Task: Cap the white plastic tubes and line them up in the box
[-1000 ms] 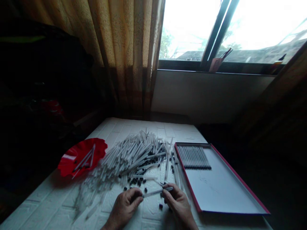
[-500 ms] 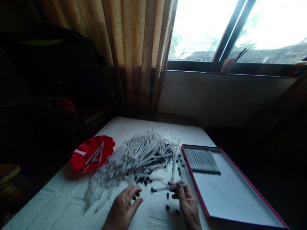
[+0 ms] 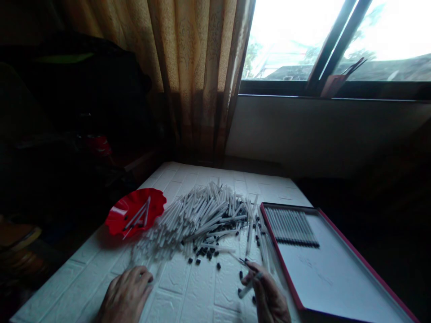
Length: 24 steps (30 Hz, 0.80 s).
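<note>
My right hand (image 3: 269,294) is closed around a clear pen (image 3: 248,288), whose black end points down and left. It is above the table's near side, left of the shallow box. My left hand (image 3: 126,294) rests low over the table at the near left, fingers curled together and palm down. Its fingertips hide whatever they may grip. Beyond both hands spreads a large pile of clear pen barrels (image 3: 195,215). Several loose black caps (image 3: 209,254) lie at its near edge. Small caps (image 3: 241,275) also lie near my right hand.
A red wavy-edged bowl (image 3: 116,213) with a few pens stands left of the pile. On the right, a white-bottomed box (image 3: 323,278) with red sides holds a neat row of pens (image 3: 292,226). A curtain (image 3: 198,67) and window are behind.
My left hand has moved left and turned palm down near the pile's edge. My right hand keeps the pen, now tilted down. The whole view has shifted slightly.
</note>
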Tool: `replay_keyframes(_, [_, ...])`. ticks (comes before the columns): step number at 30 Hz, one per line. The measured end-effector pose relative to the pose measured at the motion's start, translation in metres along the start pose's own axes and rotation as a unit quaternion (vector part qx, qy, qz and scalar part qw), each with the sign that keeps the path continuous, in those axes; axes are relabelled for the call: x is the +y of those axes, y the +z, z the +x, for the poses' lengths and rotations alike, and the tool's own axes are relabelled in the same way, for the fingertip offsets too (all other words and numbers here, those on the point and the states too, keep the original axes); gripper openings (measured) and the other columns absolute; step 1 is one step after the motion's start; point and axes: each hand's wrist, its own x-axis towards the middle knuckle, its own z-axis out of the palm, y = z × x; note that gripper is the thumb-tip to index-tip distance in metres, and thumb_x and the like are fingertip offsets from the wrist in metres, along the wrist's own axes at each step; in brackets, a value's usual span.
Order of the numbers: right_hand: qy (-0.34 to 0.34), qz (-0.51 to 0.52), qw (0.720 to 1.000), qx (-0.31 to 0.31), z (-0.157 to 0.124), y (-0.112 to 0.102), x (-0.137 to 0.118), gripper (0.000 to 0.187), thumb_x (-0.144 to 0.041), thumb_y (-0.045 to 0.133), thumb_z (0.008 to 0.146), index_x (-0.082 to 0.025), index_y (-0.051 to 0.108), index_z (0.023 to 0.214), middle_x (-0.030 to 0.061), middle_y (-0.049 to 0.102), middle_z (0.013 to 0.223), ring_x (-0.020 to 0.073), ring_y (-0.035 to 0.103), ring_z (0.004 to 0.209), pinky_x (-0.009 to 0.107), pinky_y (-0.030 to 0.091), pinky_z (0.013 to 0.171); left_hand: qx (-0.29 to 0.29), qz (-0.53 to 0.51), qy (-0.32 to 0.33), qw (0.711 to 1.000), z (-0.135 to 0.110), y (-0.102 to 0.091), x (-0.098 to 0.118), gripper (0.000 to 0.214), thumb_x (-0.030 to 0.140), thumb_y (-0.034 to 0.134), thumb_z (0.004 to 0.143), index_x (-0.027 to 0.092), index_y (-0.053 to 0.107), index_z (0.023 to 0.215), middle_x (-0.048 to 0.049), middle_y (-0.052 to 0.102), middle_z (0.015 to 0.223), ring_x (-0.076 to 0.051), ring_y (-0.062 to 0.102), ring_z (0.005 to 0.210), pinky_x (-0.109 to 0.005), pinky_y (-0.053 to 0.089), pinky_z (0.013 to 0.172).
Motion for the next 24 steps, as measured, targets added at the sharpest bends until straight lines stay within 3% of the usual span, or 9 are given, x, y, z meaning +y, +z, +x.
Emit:
replay_keyframes(3, [-0.072, -0.048, 0.996, -0.026, -0.002, 0.001, 0.002, 0.04, -0.054, 0.046, 0.093, -0.027, 0.07, 0.11, 0.0085, 0.072, 0.097, 0.0248, 0.069, 0.085, 0.031, 0.056, 0.073, 0.011, -0.088, 0.014, 0.996, 0.012, 0.0, 0.019, 0.032, 0.044, 0.041, 0.094, 0.027, 0.067, 0.1, -0.0033, 0.077, 0.098, -0.023, 0.071, 0.092, -0.031, 0.051, 0.082])
replay_keyframes(5, [-0.116, -0.071, 0.988, -0.066, -0.002, 0.002, 0.005, 0.038, -0.05, 0.045, 0.094, -0.029, 0.068, 0.115, 0.0083, 0.072, 0.101, 0.0248, 0.069, 0.088, 0.03, 0.055, 0.074, -0.03, -0.202, 0.005, 0.979, 0.022, -0.001, 0.039, 0.028, 0.042, 0.04, 0.095, 0.029, 0.062, 0.105, -0.0002, 0.077, 0.095, -0.018, 0.073, 0.086, -0.022, 0.054, 0.075])
replay_keyframes(8, [-0.142, -0.099, 0.972, -0.162, -0.003, 0.005, 0.009, 0.032, -0.041, 0.045, 0.095, -0.028, 0.062, 0.117, 0.003, 0.071, 0.077, 0.0196, 0.069, 0.066, 0.024, 0.053, 0.061, -0.115, -0.339, -0.034, 0.933, 0.035, 0.001, 0.072, 0.018, 0.036, 0.043, 0.095, 0.031, 0.058, 0.103, 0.0034, 0.077, 0.084, -0.015, 0.074, 0.076, -0.017, 0.054, 0.067])
replay_keyframes(12, [-0.111, -0.145, 0.957, -0.225, -0.004, 0.008, 0.007, 0.019, -0.035, 0.042, 0.093, -0.025, 0.056, 0.099, -0.0025, 0.064, 0.059, 0.0148, 0.06, 0.047, 0.02, 0.043, 0.047, -0.128, -0.413, -0.053, 0.9, 0.047, 0.011, 0.101, 0.015, 0.034, 0.051, 0.089, 0.027, 0.061, 0.098, 0.0003, 0.076, 0.088, -0.017, 0.073, 0.082, -0.018, 0.054, 0.072])
replay_keyframes(15, [-0.167, -0.184, 0.928, -0.277, 0.0, 0.007, 0.001, 0.019, -0.033, 0.041, 0.094, -0.025, 0.058, 0.096, 0.0003, 0.068, 0.067, 0.0143, 0.064, 0.054, 0.019, 0.043, 0.05, -0.128, -0.44, -0.051, 0.887, 0.051, 0.019, 0.109, 0.017, 0.035, 0.052, 0.089, 0.024, 0.063, 0.097, -0.0012, 0.076, 0.088, -0.017, 0.072, 0.083, -0.019, 0.055, 0.074])
replay_keyframes(18, [-0.222, -0.239, 0.9, -0.291, 0.005, 0.006, -0.002, 0.026, -0.032, 0.039, 0.096, -0.026, 0.063, 0.104, 0.0024, 0.07, 0.072, 0.0144, 0.067, 0.057, 0.018, 0.042, 0.05, -0.124, -0.451, -0.021, 0.884, 0.051, 0.022, 0.112, 0.017, 0.035, 0.052, 0.09, 0.024, 0.064, 0.097, -0.0009, 0.075, 0.087, -0.016, 0.072, 0.081, -0.018, 0.055, 0.073])
replay_keyframes(24, [-0.214, -0.291, 0.885, -0.295, 0.006, 0.009, -0.002, 0.024, -0.023, 0.047, 0.091, -0.025, 0.067, 0.104, 0.003, 0.071, 0.072, 0.016, 0.069, 0.06, 0.019, 0.042, 0.051, -0.105, -0.432, 0.012, 0.896, 0.052, 0.02, 0.114, 0.013, 0.031, 0.051, 0.092, 0.025, 0.062, 0.096, 0.0016, 0.074, 0.084, -0.014, 0.072, 0.078, -0.016, 0.054, 0.072])
